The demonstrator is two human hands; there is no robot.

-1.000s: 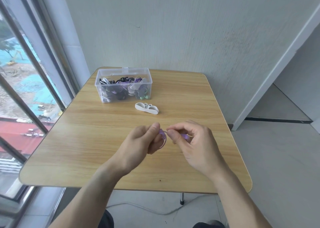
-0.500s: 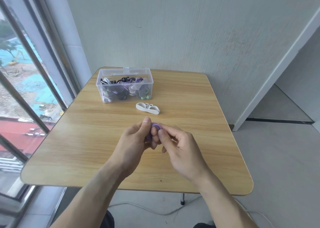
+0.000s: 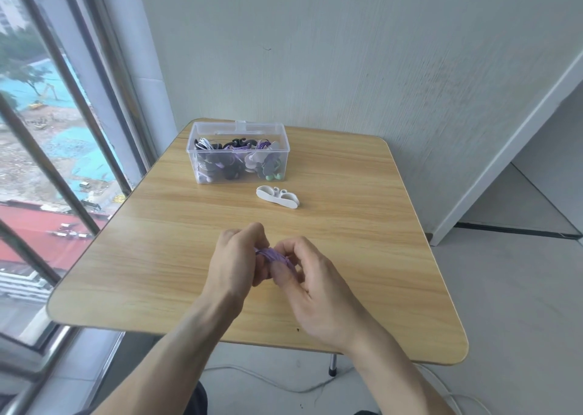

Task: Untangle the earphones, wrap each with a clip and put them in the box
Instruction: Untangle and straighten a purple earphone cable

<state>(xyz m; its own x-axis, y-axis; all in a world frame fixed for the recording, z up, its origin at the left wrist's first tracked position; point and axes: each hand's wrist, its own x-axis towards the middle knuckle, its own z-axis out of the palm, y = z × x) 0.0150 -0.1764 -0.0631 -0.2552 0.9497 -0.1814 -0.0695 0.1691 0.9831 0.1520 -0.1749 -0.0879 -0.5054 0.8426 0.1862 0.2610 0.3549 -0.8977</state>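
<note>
My left hand [image 3: 235,258] and right hand [image 3: 310,283] both pinch a coil of purple earphones [image 3: 273,254] above the wooden table [image 3: 362,256], fingers curled tight so the loops cannot spring apart. A white clip [image 3: 277,196] lies just beyond, close enough to grab for binding. Behind it the clear box [image 3: 237,152], lid off, holds bundles already wrapped.

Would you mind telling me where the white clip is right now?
In the head view, the white clip lies on the table, just in front and right of the clear box, beyond both hands.
</note>
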